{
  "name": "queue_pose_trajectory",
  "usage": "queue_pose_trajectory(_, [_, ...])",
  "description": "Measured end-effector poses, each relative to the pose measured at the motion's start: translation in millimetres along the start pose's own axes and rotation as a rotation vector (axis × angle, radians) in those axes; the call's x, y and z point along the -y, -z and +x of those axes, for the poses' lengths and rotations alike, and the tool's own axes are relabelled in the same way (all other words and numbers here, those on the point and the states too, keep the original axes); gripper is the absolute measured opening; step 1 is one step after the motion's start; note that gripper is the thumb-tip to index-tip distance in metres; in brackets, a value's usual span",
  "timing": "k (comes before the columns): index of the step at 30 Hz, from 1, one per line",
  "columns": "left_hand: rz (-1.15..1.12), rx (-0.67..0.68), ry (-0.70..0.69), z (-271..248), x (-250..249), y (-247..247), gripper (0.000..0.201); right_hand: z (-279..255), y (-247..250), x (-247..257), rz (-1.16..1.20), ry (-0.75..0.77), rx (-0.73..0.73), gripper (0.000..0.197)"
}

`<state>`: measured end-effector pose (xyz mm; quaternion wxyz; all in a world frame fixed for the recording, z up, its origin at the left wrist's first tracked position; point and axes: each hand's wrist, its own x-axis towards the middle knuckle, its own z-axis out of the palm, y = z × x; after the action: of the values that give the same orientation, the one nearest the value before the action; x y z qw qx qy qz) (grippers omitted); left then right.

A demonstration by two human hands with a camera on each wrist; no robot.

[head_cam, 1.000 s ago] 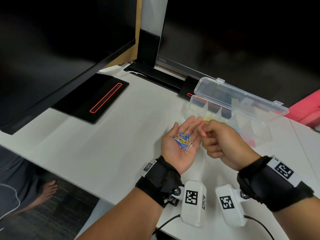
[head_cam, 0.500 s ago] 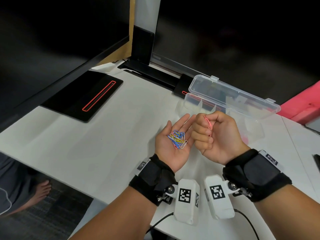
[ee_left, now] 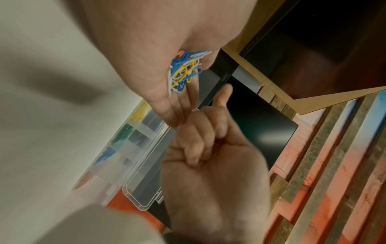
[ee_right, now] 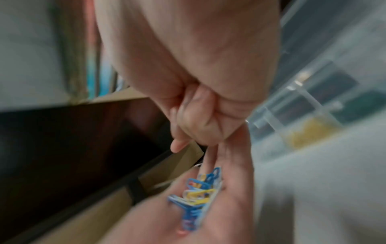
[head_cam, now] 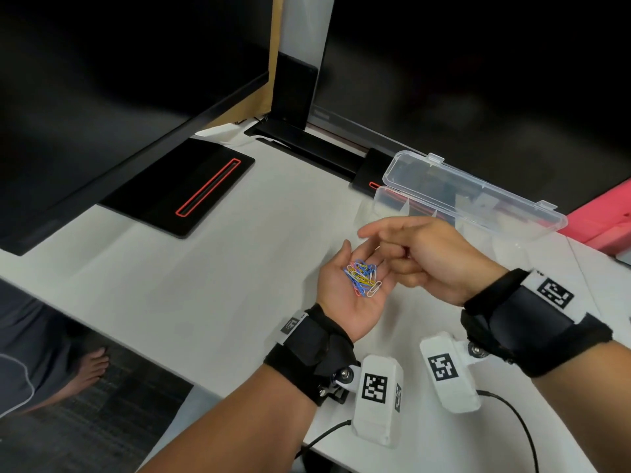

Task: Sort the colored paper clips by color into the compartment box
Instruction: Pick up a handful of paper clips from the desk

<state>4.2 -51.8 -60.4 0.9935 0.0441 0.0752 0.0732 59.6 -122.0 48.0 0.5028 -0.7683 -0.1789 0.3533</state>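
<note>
Right hand [head_cam: 433, 257] has swung back over the left hand [head_cam: 351, 288], index out, other fingers curled, holding anything I can't tell; left palm lies flat under a mixed clips [head_cam: 362, 277] pile, box [ee_left: 133, 148] beside it partly sorted.

white table [head_cam: 205, 268] | black monitor [head_cam: 102, 80] | black pad, red outline [head_cam: 177, 187] | pink object [head_cam: 604, 216]

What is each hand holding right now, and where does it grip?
The left hand lies palm up, carrying a pile of colored paper clips loose on its palm, ungripped. The right hand has curled fingers; whether they hide a clip cannot be told.
</note>
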Motion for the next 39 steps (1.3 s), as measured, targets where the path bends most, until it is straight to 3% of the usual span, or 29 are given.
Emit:
queue_pose_trajectory(2, [0.014,-0.046,-0.006,0,1,0,0.051,1,-7,5,-0.289,0.061,-0.053,0.029])
queue_pose_trajectory(6, [0.016,-0.100,0.035,2,-2,3,0.052,3,-13,3,-1.109,0.193,-0.144,0.021])
queue_pose_trajectory(10, [0.032,-0.104,0.072,3,-2,6,0.064,7,-20,-3,-1.263,0.234,-0.178,0.018])
queue_pose_trajectory(13, [0.014,-0.099,0.062,-1,-3,2,0.058,8,-20,0,-1.114,0.186,-0.185,0.012])
queue_pose_trajectory(16, [0.011,-0.113,0.035,-3,-5,-4,0.047,6,-13,2,-0.746,0.118,-0.169,0.010])
queue_pose_trajectory(21, [-0.045,-0.073,0.016,-2,-3,-4,0.058,-6,-8,3,-0.389,0.112,-0.141,0.011])
queue_pose_trajectory(32, [-0.035,-0.063,-0.018,-1,-3,-1,0.051,-8,-1,-12,-0.142,0.115,-0.237,0.010])
queue_pose_trajectory(36, [-0.021,-0.068,-0.023,0,-3,-1,0.056,-6,7,-14,0.078,0.069,-0.180,0.012])
queue_pose_trajectory(39, [-0.022,-0.072,-0.022,1,-2,0,0.056,-7,7,-17,0.089,0.052,-0.142,0.016])
